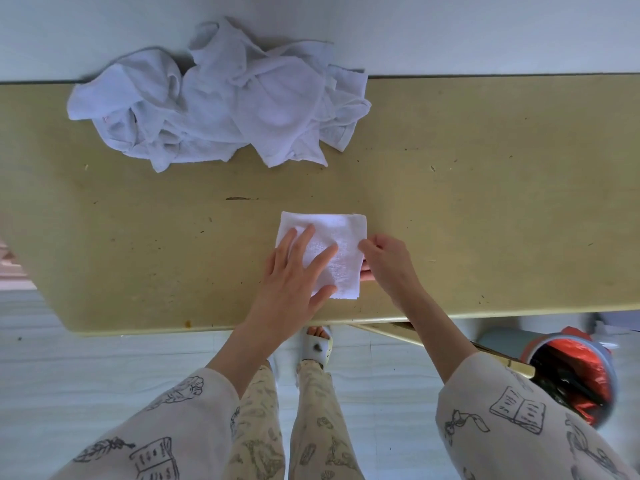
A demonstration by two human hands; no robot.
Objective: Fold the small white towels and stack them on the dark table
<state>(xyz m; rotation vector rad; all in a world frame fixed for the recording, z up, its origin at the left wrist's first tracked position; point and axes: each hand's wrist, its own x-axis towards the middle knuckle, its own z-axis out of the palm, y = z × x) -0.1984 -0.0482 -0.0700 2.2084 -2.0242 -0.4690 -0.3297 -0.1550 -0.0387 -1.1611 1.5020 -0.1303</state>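
White folded towel (327, 244) sits near the front edge of the yellowish tabletop (485, 202), folded down to a small square. The left hand (294, 275) lies flat on it, fingers straight and spread, pressing the cloth down. The right hand (388, 261) is at the towel's right edge, thumb on top and fingers tucked under, pinching that side. Further back on the left there's a rumpled pile of unfolded white towels (221, 105) against the wall. A bin with a red liner (571, 379) stands on the floor at right.
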